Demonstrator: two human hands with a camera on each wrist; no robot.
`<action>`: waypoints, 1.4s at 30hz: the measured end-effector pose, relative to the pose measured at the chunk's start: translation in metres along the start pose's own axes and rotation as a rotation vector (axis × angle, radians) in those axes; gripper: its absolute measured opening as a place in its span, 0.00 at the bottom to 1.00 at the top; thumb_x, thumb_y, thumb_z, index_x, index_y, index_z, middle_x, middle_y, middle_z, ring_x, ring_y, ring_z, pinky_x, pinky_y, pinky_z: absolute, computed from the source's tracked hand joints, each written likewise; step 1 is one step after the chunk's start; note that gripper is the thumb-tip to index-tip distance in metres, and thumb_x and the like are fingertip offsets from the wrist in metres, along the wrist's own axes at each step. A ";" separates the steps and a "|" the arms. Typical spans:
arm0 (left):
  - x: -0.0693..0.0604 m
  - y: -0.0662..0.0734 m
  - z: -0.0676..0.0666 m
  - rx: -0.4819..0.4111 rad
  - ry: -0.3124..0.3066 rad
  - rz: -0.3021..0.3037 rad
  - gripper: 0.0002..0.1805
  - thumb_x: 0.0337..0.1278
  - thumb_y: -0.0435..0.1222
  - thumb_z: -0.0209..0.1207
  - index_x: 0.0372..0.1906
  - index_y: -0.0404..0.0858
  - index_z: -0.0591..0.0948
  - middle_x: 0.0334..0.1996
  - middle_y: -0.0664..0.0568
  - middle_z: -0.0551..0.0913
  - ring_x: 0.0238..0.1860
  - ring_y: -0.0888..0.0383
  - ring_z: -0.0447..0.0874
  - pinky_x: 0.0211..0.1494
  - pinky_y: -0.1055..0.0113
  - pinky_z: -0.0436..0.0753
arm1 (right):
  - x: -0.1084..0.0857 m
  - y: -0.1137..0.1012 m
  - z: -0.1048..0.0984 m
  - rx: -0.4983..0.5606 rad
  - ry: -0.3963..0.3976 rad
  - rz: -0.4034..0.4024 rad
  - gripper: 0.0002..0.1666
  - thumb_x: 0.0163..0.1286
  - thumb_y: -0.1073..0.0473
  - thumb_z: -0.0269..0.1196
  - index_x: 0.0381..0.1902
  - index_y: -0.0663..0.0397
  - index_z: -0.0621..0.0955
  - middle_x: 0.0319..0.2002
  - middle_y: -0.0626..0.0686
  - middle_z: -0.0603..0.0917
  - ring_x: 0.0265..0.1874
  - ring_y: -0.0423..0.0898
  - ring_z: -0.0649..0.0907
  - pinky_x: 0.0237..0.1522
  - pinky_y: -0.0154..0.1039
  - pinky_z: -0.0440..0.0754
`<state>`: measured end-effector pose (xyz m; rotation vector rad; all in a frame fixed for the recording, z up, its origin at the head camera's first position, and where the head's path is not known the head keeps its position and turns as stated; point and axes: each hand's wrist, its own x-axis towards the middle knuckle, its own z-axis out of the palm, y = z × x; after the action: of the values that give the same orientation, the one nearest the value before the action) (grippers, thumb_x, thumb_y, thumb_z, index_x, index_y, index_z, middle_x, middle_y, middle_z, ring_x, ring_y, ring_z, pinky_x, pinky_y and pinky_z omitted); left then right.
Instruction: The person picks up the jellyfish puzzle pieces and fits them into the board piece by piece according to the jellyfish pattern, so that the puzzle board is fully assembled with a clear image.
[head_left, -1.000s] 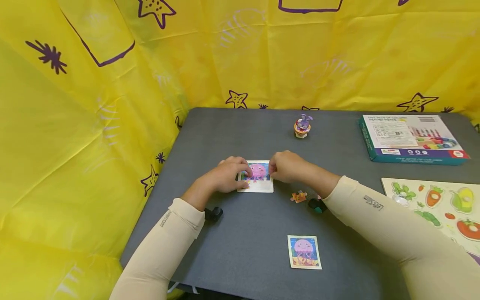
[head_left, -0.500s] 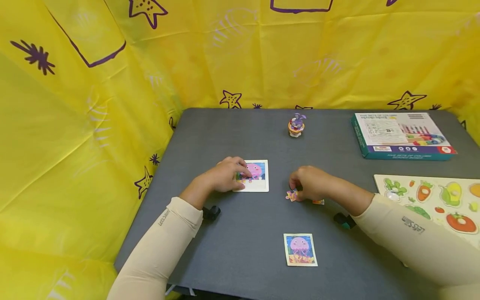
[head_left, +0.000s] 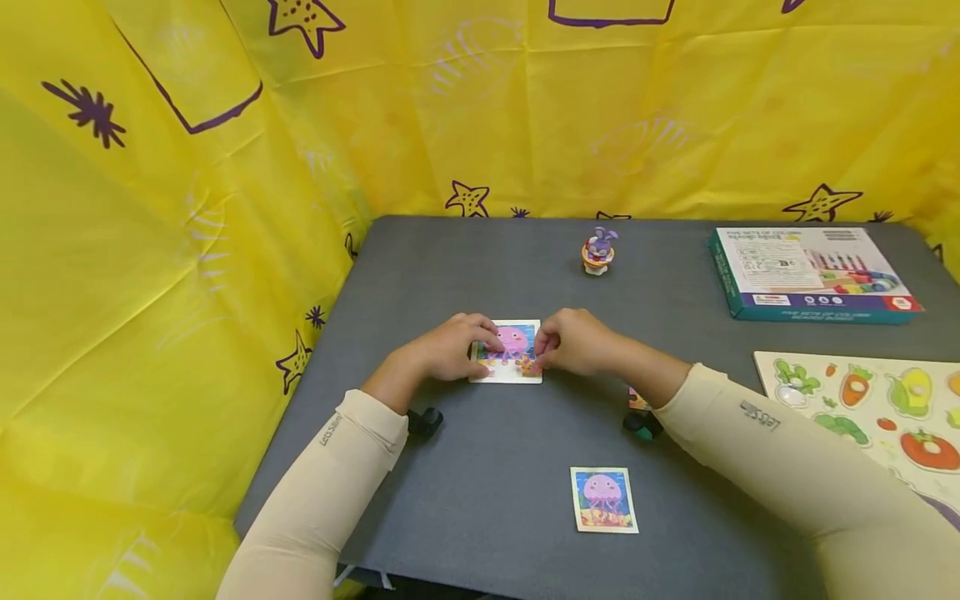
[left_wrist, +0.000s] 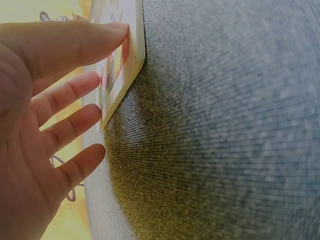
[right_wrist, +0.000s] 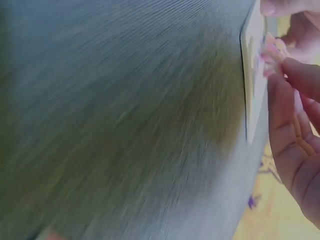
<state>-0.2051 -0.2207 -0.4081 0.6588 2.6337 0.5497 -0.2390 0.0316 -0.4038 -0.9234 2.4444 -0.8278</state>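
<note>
A small jigsaw puzzle board (head_left: 510, 376) with a pink jellyfish picture lies flat on the dark grey table. Across its left side rests my left hand (head_left: 450, 348); in the left wrist view the thumb (left_wrist: 107, 41) touches the pale frame and the other fingers are spread loosely. My right hand (head_left: 579, 342), at the board's right edge, pinches an orange and pink jigsaw piece (right_wrist: 274, 50) between thumb and fingertips, over the lower right of the board. The board's left part is hidden by my left hand. Another jigsaw piece (head_left: 637, 400) lies partly hidden by my right forearm.
Nearer the front edge lies a jellyfish picture card (head_left: 603, 500). A purple rabbit figurine (head_left: 598, 252) stands farther back. To the right are a teal-edged box (head_left: 817, 275) and a vegetable board (head_left: 862, 408). Yellow cloth (head_left: 480, 108) hangs behind the table.
My right hand went from the board to the loose pieces on the right, picked up one jigsaw piece and came back left with it. My left hand stayed on the board.
</note>
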 end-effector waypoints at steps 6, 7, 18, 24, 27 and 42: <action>0.000 0.000 -0.001 -0.012 -0.002 -0.005 0.22 0.56 0.36 0.72 0.57 0.46 0.86 0.65 0.52 0.75 0.69 0.46 0.66 0.73 0.54 0.67 | 0.027 -0.015 0.014 0.007 -0.027 0.006 0.05 0.59 0.59 0.76 0.28 0.50 0.88 0.23 0.43 0.87 0.25 0.38 0.81 0.30 0.33 0.75; 0.000 0.000 -0.001 -0.012 -0.002 -0.006 0.22 0.56 0.36 0.72 0.57 0.46 0.86 0.65 0.52 0.75 0.69 0.46 0.66 0.73 0.54 0.67 | 0.030 -0.017 0.016 -0.001 -0.032 0.014 0.05 0.58 0.60 0.76 0.28 0.50 0.88 0.23 0.43 0.87 0.26 0.39 0.81 0.30 0.33 0.76; 0.006 0.001 0.001 0.018 0.042 -0.019 0.12 0.62 0.38 0.68 0.50 0.45 0.88 0.61 0.51 0.77 0.66 0.46 0.69 0.70 0.54 0.69 | 0.041 -0.020 0.023 -0.138 -0.044 0.017 0.01 0.58 0.58 0.74 0.28 0.48 0.91 0.25 0.41 0.87 0.32 0.43 0.81 0.35 0.37 0.77; 0.009 0.003 0.003 0.036 0.067 -0.035 0.11 0.59 0.38 0.71 0.46 0.47 0.88 0.60 0.51 0.78 0.64 0.47 0.71 0.70 0.54 0.70 | 0.043 -0.017 0.020 -0.145 -0.012 0.076 0.07 0.59 0.59 0.71 0.21 0.46 0.88 0.22 0.42 0.85 0.29 0.44 0.80 0.31 0.37 0.75; 0.010 0.003 0.004 0.037 0.079 -0.035 0.10 0.58 0.37 0.71 0.46 0.47 0.88 0.59 0.52 0.78 0.64 0.47 0.71 0.70 0.54 0.70 | 0.045 -0.015 0.020 -0.153 -0.021 0.092 0.07 0.58 0.59 0.71 0.21 0.45 0.87 0.21 0.42 0.84 0.28 0.44 0.80 0.30 0.36 0.75; 0.011 0.014 0.004 0.150 0.057 -0.029 0.13 0.60 0.40 0.67 0.49 0.48 0.86 0.56 0.53 0.79 0.60 0.49 0.74 0.65 0.49 0.72 | 0.011 -0.007 -0.002 -0.208 0.023 0.071 0.06 0.66 0.58 0.69 0.28 0.47 0.86 0.26 0.47 0.82 0.30 0.46 0.78 0.34 0.41 0.74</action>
<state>-0.2072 -0.2027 -0.4075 0.6572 2.7536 0.3704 -0.2447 0.0202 -0.3994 -0.8963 2.6033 -0.5709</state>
